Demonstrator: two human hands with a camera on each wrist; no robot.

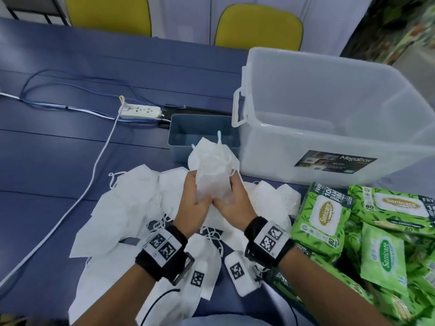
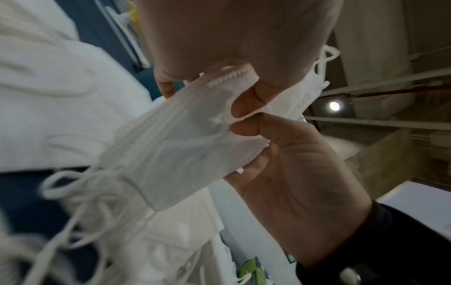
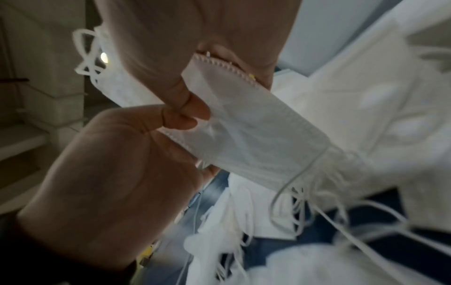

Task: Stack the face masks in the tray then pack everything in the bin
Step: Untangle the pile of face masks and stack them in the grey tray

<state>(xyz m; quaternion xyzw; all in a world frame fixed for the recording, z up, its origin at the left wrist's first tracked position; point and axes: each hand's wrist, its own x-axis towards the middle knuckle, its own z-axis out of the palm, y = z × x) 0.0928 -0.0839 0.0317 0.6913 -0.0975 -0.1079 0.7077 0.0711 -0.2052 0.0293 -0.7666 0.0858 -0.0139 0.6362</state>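
Both hands hold one bundle of white face masks (image 1: 211,165) upright between them, above the table. My left hand (image 1: 195,198) grips its left side and my right hand (image 1: 233,201) grips its right side, thumbs pressed together near the bottom. In the left wrist view the bundle (image 2: 185,135) is pinched by both thumbs; in the right wrist view the layered edges of the bundle (image 3: 251,131) show, with ear loops dangling. A loose pile of masks (image 1: 131,203) lies below the hands. The blue-grey tray (image 1: 200,116) stands just behind the bundle.
A large clear bin (image 1: 329,149) stands at the right of the tray. Green wipe packs (image 1: 322,215) lie in a heap at the near right. A white power strip (image 1: 141,111) and its cable (image 1: 94,170) cross the blue table at the left. Two yellow chairs stand beyond.
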